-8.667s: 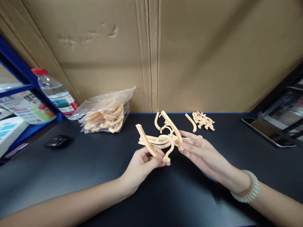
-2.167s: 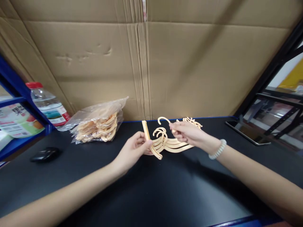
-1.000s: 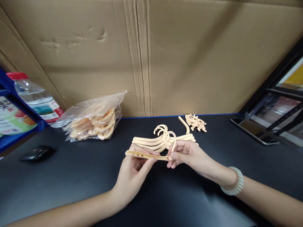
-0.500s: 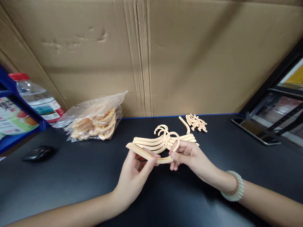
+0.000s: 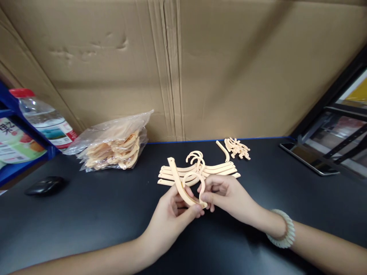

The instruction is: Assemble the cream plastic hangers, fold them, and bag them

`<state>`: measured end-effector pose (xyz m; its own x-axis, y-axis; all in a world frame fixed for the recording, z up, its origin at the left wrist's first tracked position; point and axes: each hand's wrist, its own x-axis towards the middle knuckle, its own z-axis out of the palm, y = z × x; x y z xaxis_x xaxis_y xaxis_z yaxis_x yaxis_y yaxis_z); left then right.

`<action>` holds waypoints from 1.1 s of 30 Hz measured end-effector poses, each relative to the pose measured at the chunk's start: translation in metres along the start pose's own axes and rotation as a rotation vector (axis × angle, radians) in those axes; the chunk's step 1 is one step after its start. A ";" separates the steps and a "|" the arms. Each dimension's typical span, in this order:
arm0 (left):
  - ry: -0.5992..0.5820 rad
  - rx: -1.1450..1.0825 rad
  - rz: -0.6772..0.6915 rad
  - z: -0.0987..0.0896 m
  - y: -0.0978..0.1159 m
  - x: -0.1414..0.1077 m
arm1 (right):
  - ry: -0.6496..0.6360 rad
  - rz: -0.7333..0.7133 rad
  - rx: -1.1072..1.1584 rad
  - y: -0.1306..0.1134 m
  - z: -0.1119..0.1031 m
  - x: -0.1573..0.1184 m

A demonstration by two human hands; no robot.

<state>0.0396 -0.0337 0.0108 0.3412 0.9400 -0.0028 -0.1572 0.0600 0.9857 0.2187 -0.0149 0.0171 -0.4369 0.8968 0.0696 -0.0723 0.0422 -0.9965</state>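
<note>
My left hand point(image 5: 174, 214) grips a curved beige hanger arm point(image 5: 178, 179) between thumb and fingers, its holed end tilted up to the left. My right hand point(image 5: 222, 194) pinches a beige hook point(image 5: 203, 183) near its lower end, which meets the lower right end of the arm. Whether the two parts are locked together cannot be seen. Just behind my hands, several beige hangers point(image 5: 220, 168) lie overlapped on the black table point(image 5: 109, 221), their hooks pointing away from me. Beyond them are a single loose hanger arm point(image 5: 223, 150) and a small pile of loose hooks point(image 5: 237, 148).
At the back left lies a clear plastic bag point(image 5: 114, 147) of beige parts, beside a red-capped bottle point(image 5: 48, 118). A black mouse point(image 5: 46, 186) sits at the left, a phone point(image 5: 309, 159) at the right. Cardboard point(image 5: 243, 68) stands behind the table.
The held arm has swung from nearly flat to steeply upright, its free end rising. The hook has moved left and down with it. Both hands have shifted slightly nearer to me.
</note>
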 end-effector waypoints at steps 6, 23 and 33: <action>0.034 -0.020 -0.054 -0.001 0.002 0.001 | 0.261 -0.318 -0.663 -0.022 -0.069 0.017; 0.057 -0.072 -0.011 -0.006 0.000 0.003 | 0.380 -0.457 -0.939 -0.014 -0.120 0.031; 0.057 -0.087 0.006 -0.005 0.002 0.007 | 0.152 -0.067 0.140 -0.027 -0.035 0.007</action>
<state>0.0372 -0.0256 0.0119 0.2872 0.9578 -0.0085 -0.2397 0.0804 0.9675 0.2492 0.0055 0.0428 -0.2875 0.9506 0.1170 -0.2250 0.0517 -0.9730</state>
